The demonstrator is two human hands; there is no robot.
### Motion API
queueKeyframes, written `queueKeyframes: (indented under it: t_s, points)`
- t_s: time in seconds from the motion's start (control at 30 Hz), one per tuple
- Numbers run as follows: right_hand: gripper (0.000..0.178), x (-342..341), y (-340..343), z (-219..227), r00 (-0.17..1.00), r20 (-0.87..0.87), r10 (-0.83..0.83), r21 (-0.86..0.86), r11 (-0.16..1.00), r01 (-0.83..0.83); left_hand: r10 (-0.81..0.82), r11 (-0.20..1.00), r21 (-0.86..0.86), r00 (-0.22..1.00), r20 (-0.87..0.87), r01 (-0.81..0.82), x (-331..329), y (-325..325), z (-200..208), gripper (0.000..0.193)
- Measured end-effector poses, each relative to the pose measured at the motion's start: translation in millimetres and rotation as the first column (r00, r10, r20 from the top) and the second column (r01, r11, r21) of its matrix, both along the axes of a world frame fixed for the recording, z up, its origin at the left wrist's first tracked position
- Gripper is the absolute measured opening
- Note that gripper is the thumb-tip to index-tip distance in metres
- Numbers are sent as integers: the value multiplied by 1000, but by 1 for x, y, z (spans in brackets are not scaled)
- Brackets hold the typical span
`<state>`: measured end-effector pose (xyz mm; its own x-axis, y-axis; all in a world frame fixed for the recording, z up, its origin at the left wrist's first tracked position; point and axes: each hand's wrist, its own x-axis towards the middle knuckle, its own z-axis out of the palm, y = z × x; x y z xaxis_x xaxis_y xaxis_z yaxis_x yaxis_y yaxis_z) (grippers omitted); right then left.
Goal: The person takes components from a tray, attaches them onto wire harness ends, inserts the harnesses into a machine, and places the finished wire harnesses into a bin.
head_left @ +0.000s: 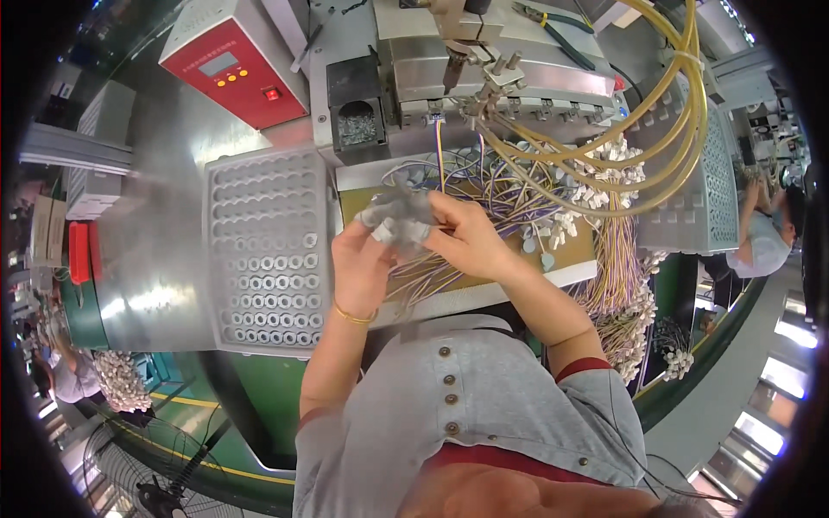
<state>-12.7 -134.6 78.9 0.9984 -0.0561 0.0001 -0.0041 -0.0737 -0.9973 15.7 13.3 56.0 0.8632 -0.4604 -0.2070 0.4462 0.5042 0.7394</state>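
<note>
My left hand (361, 263) and my right hand (471, 242) come together over the front of the bench, with fingers bent inward. Grey-white coverings seem to sit on several fingertips. Between the hands is a grey cluster (401, 216), smeared by motion, so I cannot make out what they hold. Beneath and beyond them, thin purple, yellow and white wires (509, 186) lie in a loose heap on a brown board (566, 256). Many of the wires end in white connectors (613, 155); small grey discs (547, 259) hang at others.
To the left lies a clear plastic tray (211, 250) with rows of metal nut-like rings. Behind it stands a red control box (237, 73). A metal machine (527, 73) with yellowish hoses (691, 104) rises at the back, pliers (566, 39) on top. Wire bundles (617, 268) hang at right.
</note>
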Motion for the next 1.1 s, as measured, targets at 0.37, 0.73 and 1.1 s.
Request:
queueKeyframes:
  t_s: [0.37, 0.73, 1.1]
  points:
    - [10, 14, -44, -1, 754, -42, -655, 156, 741, 653, -442, 743, 654, 838, 319, 142, -14, -24, -62, 42]
    - [9, 30, -80, -31, 697, -71, -713, 425, 611, 668, -529, 665, 745, 666, 526, -61, -26, -30, -48, 18]
    - [17, 18, -106, -26, 806, 0, -591, -308, 767, 563, -699, 443, 811, 419, 580, -382, 1, 23, -10, 19]
